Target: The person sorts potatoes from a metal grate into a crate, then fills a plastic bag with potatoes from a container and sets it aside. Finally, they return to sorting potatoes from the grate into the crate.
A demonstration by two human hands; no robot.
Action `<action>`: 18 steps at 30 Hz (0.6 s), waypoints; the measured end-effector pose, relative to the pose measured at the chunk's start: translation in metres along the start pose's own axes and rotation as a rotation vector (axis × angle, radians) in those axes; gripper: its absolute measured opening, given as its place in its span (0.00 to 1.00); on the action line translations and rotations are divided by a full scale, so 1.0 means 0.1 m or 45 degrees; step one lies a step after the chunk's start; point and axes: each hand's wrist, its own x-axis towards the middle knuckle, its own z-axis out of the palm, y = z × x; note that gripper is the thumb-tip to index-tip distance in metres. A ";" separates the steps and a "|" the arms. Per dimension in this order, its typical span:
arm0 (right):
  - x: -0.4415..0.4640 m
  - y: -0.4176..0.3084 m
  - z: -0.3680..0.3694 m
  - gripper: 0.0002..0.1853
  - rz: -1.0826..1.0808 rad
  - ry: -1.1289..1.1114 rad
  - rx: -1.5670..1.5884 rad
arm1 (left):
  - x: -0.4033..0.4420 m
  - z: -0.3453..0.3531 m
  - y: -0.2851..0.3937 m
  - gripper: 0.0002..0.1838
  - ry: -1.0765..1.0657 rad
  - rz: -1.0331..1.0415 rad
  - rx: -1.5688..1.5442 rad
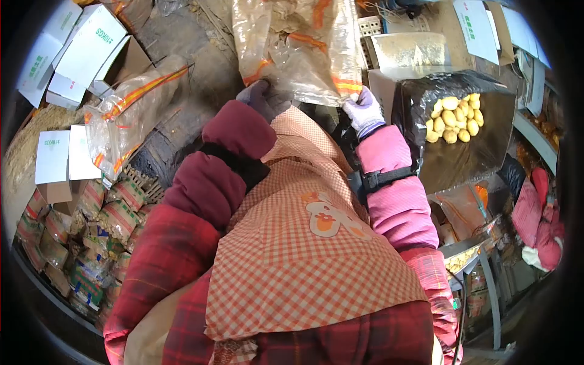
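Note:
A large clear plastic bag point(298, 61) with orange and yellow stripes hangs spread out in front of me, its near edge between my two hands. My left hand point(261, 100), in a dark, shaded glove, is closed at the bag's near left corner; its fingertips are partly hidden. At the near right corner, my right hand point(365, 112), in a white and purple glove, pinches the plastic. Right of that hand stands a box with a black plastic liner point(420, 103), holding yellow potatoes point(453, 118).
Another striped plastic bag point(137, 100) lies to the left, beside white cartons point(91, 48). Several packed parcels point(121, 216) are piled at the lower left. A clear bin point(410, 52) stands behind the potato box. A person in pink sleeves point(532, 213) is at far right, near a metal frame point(490, 292).

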 end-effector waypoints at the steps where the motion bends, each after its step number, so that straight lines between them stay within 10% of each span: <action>1: 0.06 0.01 0.02 0.14 0.090 0.015 0.022 | -0.06 0.10 0.08 0.16 0.139 -0.185 -0.328; 11: 0.98 1.45 0.02 0.13 0.250 -0.117 0.353 | -0.29 -0.34 0.29 0.21 0.058 -0.491 -0.671; 18: 0.59 0.33 0.03 0.18 0.571 -0.172 -0.040 | -0.04 -0.34 0.54 0.22 -0.099 -0.498 -0.745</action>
